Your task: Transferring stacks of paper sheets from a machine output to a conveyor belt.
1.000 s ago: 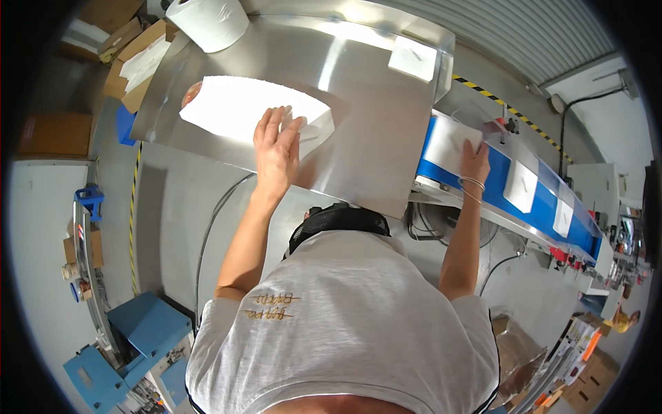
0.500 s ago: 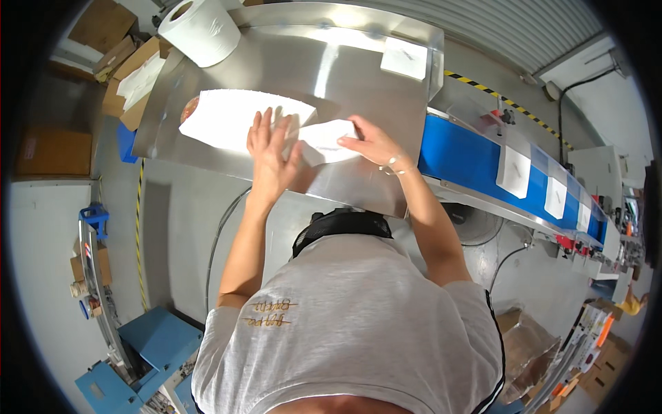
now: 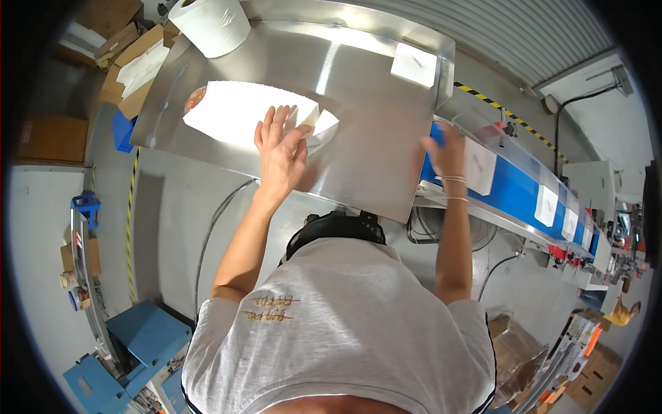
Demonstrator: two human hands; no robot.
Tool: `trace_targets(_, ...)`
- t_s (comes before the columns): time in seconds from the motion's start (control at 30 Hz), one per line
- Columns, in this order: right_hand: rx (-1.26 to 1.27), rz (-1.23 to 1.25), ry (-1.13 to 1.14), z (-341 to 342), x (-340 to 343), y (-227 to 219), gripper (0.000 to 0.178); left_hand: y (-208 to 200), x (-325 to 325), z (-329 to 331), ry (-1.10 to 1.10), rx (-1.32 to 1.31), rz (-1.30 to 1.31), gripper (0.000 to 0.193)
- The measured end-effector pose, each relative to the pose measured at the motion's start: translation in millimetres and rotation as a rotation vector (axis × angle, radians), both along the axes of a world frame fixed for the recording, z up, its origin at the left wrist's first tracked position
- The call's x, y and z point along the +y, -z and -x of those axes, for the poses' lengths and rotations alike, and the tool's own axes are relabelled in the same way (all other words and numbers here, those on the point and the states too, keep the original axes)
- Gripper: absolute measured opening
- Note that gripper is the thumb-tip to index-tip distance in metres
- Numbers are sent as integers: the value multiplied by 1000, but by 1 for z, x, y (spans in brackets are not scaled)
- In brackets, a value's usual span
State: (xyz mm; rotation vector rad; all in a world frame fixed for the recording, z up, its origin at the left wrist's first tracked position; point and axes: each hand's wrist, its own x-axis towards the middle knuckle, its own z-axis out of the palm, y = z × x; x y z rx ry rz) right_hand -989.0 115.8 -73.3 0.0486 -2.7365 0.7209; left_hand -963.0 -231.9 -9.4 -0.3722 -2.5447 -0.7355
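Observation:
A long row of overlapping white flat packets (image 3: 234, 114) lies on the steel table, with a reddish-brown patch (image 3: 196, 101) at its left end. My left hand (image 3: 279, 155) rests on the row's right part, fingers spread, beside lifted packet edges (image 3: 323, 132). Over the near end of the blue conveyor belt (image 3: 514, 185) is my right hand (image 3: 447, 153), blurred at the fingertips, thumb apart, nothing visible in it. Just right of it a white packet (image 3: 480, 167) lies flat on the belt.
More white packets (image 3: 546, 205) lie spaced along the belt under a clear guard. A white roll (image 3: 212, 27) stands at the table's back left, and a white square pad (image 3: 414, 65) at its back right. An open cardboard box (image 3: 141, 72) is left of the table.
My right hand has let go of the packet it held by the row and moved right to the belt. Packets on the belt have shifted; another one now lies beside my right hand.

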Motion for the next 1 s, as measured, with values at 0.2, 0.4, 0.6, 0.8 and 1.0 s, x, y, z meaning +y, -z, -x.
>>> trace_targets(0.2, -328, 539, -689, 43, -131, -6, 56, -10, 10, 3, 118, -94, 59, 35)
trace_targets(0.4, -466, 1049, -291, 15, -87, -13, 40, -1, -9, 7, -46, 7, 68, 40)
trace_targets(0.6, -251, 336, 483, -16, 94, 40, 37, -6, 11, 1, 0, 6, -18, 37)
trace_targets(0.8, 123, -32, 239, -25, 65, 5, 48, -1, 28, -1, 60, -7, -1, 36)
trace_targets(1.0, -356, 626, -614, 29, -81, -25, 50, -5, 48, -2, 127, -89, 73, 34)
